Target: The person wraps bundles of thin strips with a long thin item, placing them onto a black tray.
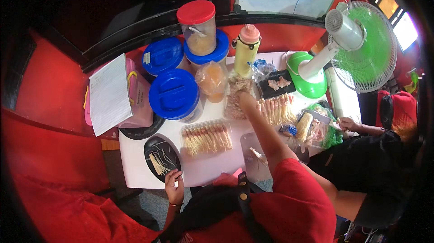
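My left hand is at the near rim of a black oval plate, its curled fingers against the edge. On that plate lie a bundle of enoki mushrooms and thin loose strands. My right hand reaches far across the table into a heap of thin pinkish meat slices; its fingers are hidden there. Between my arms sits a clear tray filled with a row of meat-wrapped enoki rolls. More rolls lie right of my right wrist. A clear container with a few enoki strands stands below my forearm.
Blue-lidded tubs, a red-lidded jar and a yellow bottle stand at the back. A pink box bears paper. Right are a black tray, a green fan and a co-worker's hand near bagged enoki.
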{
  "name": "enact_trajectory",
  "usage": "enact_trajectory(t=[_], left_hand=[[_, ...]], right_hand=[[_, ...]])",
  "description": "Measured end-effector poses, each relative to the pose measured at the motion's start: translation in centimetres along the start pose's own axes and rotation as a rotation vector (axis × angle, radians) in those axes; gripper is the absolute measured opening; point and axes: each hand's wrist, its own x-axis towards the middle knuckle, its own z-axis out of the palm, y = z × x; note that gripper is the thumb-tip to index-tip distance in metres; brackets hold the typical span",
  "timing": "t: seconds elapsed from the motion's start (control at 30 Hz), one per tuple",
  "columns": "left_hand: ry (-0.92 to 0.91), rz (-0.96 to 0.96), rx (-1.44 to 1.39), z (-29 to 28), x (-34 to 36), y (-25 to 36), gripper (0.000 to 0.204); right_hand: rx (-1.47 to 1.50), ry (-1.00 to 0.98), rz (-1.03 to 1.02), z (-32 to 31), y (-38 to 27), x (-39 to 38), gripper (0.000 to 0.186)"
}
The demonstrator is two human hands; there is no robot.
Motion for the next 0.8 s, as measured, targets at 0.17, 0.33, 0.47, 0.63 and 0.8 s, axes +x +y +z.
enact_trajectory(t=[0.17, 0.33, 0.47, 0.63, 0.8], left_hand=[[-0.021, 0.068, 0.012, 0.5, 1.0, 1.7, 0.021], [-0.026, 0.092, 0.004, 0.5, 1.2, 1.9, 0.019], [0.003, 0.076, -0.032, 0.3, 1.0, 1.9, 0.019], [0.036, 0.039, -0.023, -0.3, -0.1, -0.1, 0.019], [0.022, -0.051, -0.175, 0.7, 0.3, 0.4, 0.02]], right_hand=[[-0.105, -0.004, 0.048, -1.5, -2.6, -0.7, 0.02], [-0.308, 0.079, -0.156, -1.7, -2.5, -0.9, 0.019], [-0.204, 0.032, -0.019, -1.7, -0.9, -0.5, 0.021], [0.026, 0.125, -0.038, -3.6, -1.6, -2.3, 0.026], [0.275, 0.137, -0.203, -4.0, 2.1, -0.4, 0.025]])
